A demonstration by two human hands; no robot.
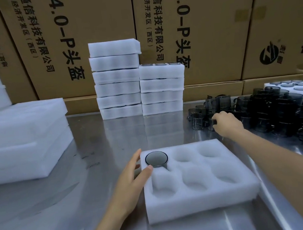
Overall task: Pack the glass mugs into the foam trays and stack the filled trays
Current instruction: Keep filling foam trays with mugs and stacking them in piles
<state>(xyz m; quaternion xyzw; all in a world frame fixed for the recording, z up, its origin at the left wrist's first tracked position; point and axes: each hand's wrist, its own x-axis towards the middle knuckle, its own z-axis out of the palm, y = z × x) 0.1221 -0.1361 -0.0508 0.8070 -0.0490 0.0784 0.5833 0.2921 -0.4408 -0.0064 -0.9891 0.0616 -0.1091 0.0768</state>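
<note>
White six-pocket tray [205, 200] on tabletop [96, 140], one dark mug [156, 159] in its far-left pocket. Left hand [130, 176] relaxed, touching tray's left edge. Right hand [226, 123] beyond tray, curled on a loose mug [212, 123].

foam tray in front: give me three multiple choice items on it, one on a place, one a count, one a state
1. Which pocket of the tray holds the mug?
A. far left
B. near right
C. far middle

2. How many pockets does the tray have?
A. four
B. six
C. nine

3. What is the right hand doing?
A. resting flat on the tray
B. reaching into the loose mugs
C. lifting a stacked tray

Answers:
1. A, the dark rim sits in the far-left pocket, by the left hand.
2. B, two rows of three show.
3. B, its fingers are curled at a mug at the pile's edge.
</note>
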